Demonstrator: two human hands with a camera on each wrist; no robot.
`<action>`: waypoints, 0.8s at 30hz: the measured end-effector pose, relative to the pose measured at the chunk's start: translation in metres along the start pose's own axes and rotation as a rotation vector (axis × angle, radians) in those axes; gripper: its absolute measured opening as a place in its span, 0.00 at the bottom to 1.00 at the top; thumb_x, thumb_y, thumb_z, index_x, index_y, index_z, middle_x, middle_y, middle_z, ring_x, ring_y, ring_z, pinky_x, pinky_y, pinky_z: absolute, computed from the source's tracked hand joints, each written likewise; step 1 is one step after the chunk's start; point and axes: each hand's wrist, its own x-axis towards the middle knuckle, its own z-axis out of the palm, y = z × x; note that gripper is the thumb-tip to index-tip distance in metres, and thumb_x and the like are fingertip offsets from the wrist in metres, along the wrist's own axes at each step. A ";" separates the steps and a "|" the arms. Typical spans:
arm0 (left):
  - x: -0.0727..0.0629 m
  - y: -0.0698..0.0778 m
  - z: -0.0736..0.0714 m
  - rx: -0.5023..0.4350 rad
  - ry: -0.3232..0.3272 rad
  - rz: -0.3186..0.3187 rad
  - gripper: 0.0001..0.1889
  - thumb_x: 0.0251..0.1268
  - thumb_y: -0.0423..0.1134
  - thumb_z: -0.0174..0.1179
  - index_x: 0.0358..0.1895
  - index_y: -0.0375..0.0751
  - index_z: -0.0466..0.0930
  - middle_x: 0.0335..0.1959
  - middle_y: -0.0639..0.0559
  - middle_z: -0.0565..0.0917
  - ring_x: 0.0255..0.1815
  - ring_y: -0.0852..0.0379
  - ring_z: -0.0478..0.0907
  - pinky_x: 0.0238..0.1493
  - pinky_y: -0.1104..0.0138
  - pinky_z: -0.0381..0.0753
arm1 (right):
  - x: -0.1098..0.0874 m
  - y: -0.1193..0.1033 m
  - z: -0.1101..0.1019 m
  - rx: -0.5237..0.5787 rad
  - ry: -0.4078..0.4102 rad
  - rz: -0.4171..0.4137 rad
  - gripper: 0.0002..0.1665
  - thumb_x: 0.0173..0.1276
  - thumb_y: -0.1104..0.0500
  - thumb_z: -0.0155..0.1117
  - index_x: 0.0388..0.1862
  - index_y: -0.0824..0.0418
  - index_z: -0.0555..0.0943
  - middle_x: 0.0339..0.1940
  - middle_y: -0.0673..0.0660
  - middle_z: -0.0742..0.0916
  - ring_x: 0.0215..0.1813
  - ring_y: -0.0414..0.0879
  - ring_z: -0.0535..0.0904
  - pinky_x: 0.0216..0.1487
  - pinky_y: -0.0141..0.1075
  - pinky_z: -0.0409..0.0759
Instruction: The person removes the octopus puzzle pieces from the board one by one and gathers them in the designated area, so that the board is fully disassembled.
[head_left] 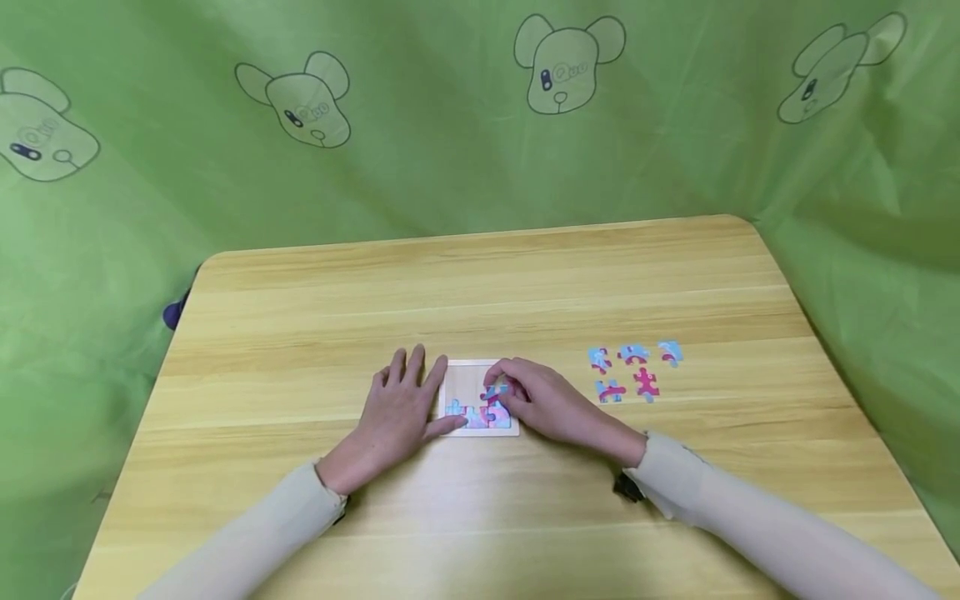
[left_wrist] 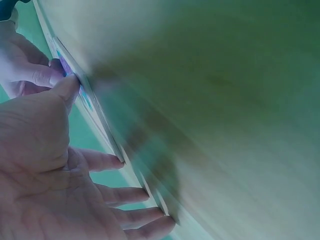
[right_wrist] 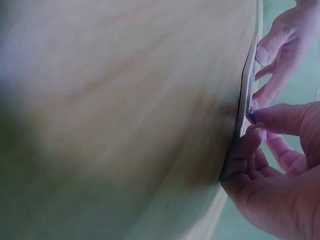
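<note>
A small square wooden puzzle tray (head_left: 467,377) lies on the table, with several joined jigsaw pieces (head_left: 474,418) in pink and light blue along its near side. My left hand (head_left: 396,413) rests with fingers spread at the tray's left side. Its thumb reaches over the near rim, and in the left wrist view the thumb (left_wrist: 70,89) touches the tray's edge. Over the tray's right part, my right hand (head_left: 551,402) pinches a red and blue jigsaw piece (head_left: 491,392) between thumb and fingers. The right wrist view shows this piece (right_wrist: 251,117) edge-on, partly hidden by the fingertips.
To the right of the tray, several loose jigsaw pieces (head_left: 633,354) in red and blue lie in two rough rows. The wooden table (head_left: 315,317) has rounded far corners. Behind it hangs a green curtain (head_left: 450,167) printed with cartoon heads.
</note>
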 end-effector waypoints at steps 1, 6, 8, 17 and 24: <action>0.000 0.000 0.000 -0.002 0.000 0.000 0.46 0.73 0.69 0.65 0.80 0.40 0.68 0.76 0.25 0.67 0.76 0.23 0.65 0.64 0.37 0.78 | 0.000 0.000 0.000 -0.013 -0.001 -0.012 0.12 0.79 0.67 0.68 0.55 0.54 0.84 0.33 0.49 0.78 0.35 0.45 0.73 0.36 0.38 0.73; 0.000 0.000 0.000 -0.008 -0.001 -0.002 0.47 0.73 0.69 0.65 0.81 0.39 0.67 0.76 0.25 0.67 0.76 0.22 0.64 0.64 0.37 0.78 | -0.001 0.000 0.001 -0.109 -0.002 -0.070 0.14 0.76 0.67 0.72 0.55 0.53 0.84 0.36 0.47 0.79 0.38 0.45 0.74 0.40 0.39 0.75; 0.000 0.000 0.000 -0.006 0.002 -0.001 0.47 0.72 0.69 0.66 0.81 0.39 0.68 0.75 0.26 0.67 0.75 0.23 0.65 0.63 0.37 0.79 | -0.002 -0.001 0.000 -0.127 -0.002 -0.079 0.14 0.76 0.67 0.72 0.55 0.53 0.83 0.36 0.46 0.79 0.38 0.44 0.74 0.41 0.39 0.76; -0.002 -0.001 0.000 -0.001 0.019 -0.004 0.47 0.72 0.70 0.66 0.80 0.39 0.68 0.74 0.26 0.68 0.74 0.23 0.66 0.62 0.38 0.80 | 0.005 -0.010 -0.001 -0.210 -0.018 -0.222 0.14 0.70 0.73 0.69 0.46 0.57 0.81 0.30 0.47 0.77 0.32 0.39 0.71 0.36 0.35 0.74; -0.002 -0.001 -0.002 -0.001 0.012 0.003 0.47 0.72 0.70 0.64 0.81 0.39 0.68 0.75 0.26 0.68 0.75 0.23 0.66 0.63 0.38 0.79 | 0.004 -0.008 -0.004 -0.074 -0.047 -0.111 0.15 0.70 0.70 0.75 0.48 0.56 0.81 0.29 0.46 0.79 0.31 0.39 0.72 0.35 0.33 0.74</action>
